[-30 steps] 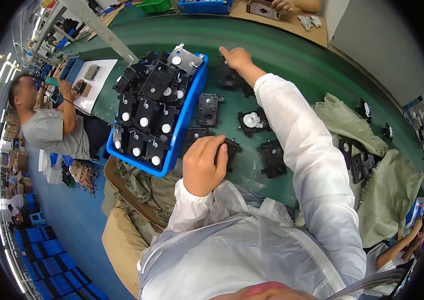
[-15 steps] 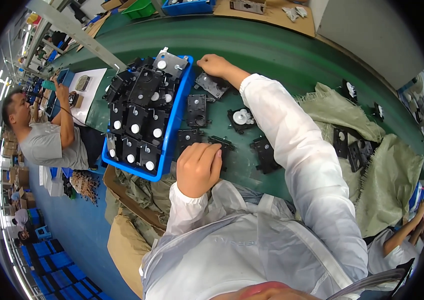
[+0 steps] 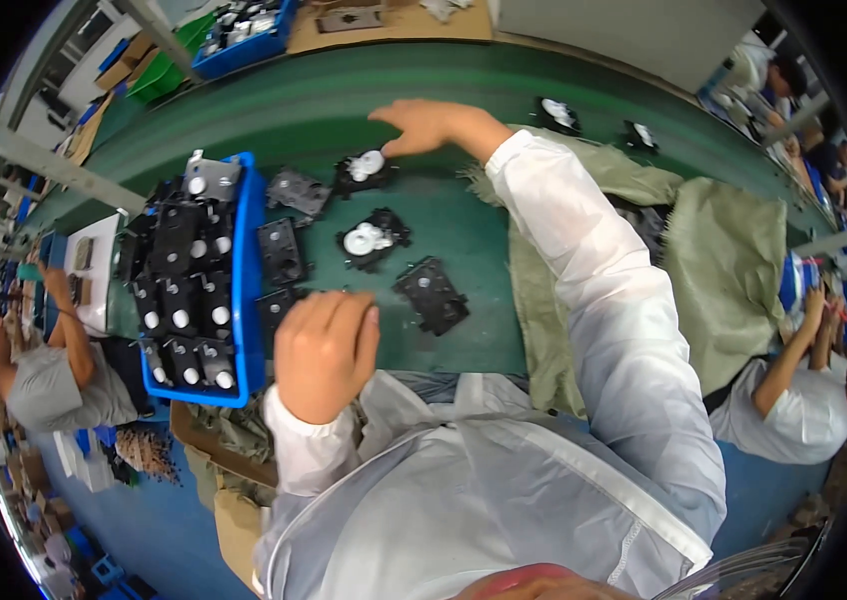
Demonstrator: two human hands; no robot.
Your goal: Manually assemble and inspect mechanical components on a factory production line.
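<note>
My right hand (image 3: 434, 125) is stretched out over the far part of the green surface, its fingers extended and holding nothing. Its thumb is close to a black mechanism with a white wheel (image 3: 364, 170). Nearer me, another black mechanism with white gears (image 3: 371, 238) lies flat. My left hand (image 3: 324, 355) is closed, knuckles up, at the near edge; its fingers hide whatever is in or under them. Partly behind it is a black unit (image 3: 279, 308). A flat black unit (image 3: 431, 295) lies to its right, and more dark units (image 3: 282, 250) lie to its upper left.
A blue bin (image 3: 256, 200) at the left is filled with black units with white knobs. Green woven sacking (image 3: 729, 270) covers the right side, with units partly under it. Two mechanisms (image 3: 556, 115) lie at the far right. Co-workers sit at both sides.
The view has swung, so the scene sits further left. A black mechanism with a white wheel now lies beside my right hand, whose fingers have spread. My left hand stays closed.
</note>
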